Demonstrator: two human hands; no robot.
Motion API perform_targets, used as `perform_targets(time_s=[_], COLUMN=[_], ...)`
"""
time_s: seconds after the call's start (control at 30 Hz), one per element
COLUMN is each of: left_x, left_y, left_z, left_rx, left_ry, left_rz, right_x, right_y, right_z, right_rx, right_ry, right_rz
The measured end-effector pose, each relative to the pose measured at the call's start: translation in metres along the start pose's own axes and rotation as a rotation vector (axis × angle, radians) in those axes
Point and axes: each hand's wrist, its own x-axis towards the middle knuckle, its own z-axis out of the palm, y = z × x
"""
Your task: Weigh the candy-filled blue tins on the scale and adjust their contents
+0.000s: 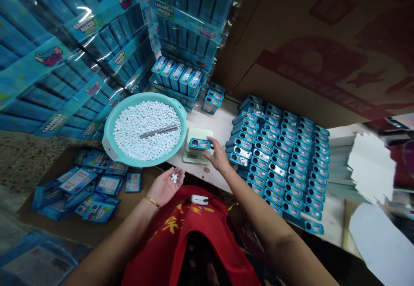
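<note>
Palm up, my left hand [167, 186] holds a few small white candies [174, 177] in its half-curled fingers, near the front rim of a turquoise basin [145, 163]. White candies [147, 115] fill that basin, and a pair of grey sticks [158, 131] lies on top of them. My right hand [219, 155] grips the right end of a blue candy tin [199, 143] between thumb and fingers. The tin is at a pale kitchen scale [193, 158]; whether it rests on the scale or hovers just above is unclear.
Rows of blue tins [280, 152] stand on the white table at right. Several tins [177, 77] sit in a display box behind the basin. Packed displays [74, 61] rise at left. An open carton [129, 199] holds loose blue packs. A large cardboard box [310, 53] borders the back.
</note>
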Motion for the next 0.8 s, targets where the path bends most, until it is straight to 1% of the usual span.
perform_targets(time_s=[0.07,0.13,0.2,0.23,0.27,0.37,0.43,0.5,0.57,0.67,0.8], left_x=[0.002,0.005,0.01,0.013,0.017,0.029,0.035,0.039,0.04,0.039,0.041], left_y=[0.004,0.007,0.007,0.007,0.006,0.004,0.004,0.004,0.004,0.004,0.003], left_z=[0.003,0.009,0.018,0.023,0.029,0.045,0.054,0.06,0.064,0.067,0.068], left_rx=[-0.001,-0.003,-0.016,-0.028,-0.043,-0.093,-0.116,-0.107,-0.083,-0.07,-0.073], left_ry=[-0.015,-0.036,-0.063,-0.078,-0.086,-0.084,-0.073,-0.073,-0.094,-0.134,-0.097], left_rz=[0.042,0.075,0.086,0.09,0.104,0.16,0.171,0.14,0.102,0.081,0.117], right_x=[0.007,0.007,0.003,-0.001,-0.005,-0.015,-0.019,-0.022,-0.025,-0.028,-0.032], right_y=[0.006,-0.002,-0.023,-0.036,-0.05,-0.085,-0.098,-0.104,-0.107,-0.107,-0.104], right_z=[0.006,0.004,-0.006,-0.014,-0.022,-0.038,-0.04,-0.038,-0.037,-0.038,-0.041], right_rx=[0.024,-0.01,-0.106,-0.176,-0.258,-0.549,-0.7,-0.775,-0.79,-0.779,-0.795], right_ry=[-0.061,-0.028,0.019,0.017,-0.009,-0.15,-0.216,-0.244,-0.248,-0.234,-0.211], right_rz=[0.021,-0.013,-0.124,-0.2,-0.275,-0.463,-0.548,-0.609,-0.639,-0.621,-0.56])
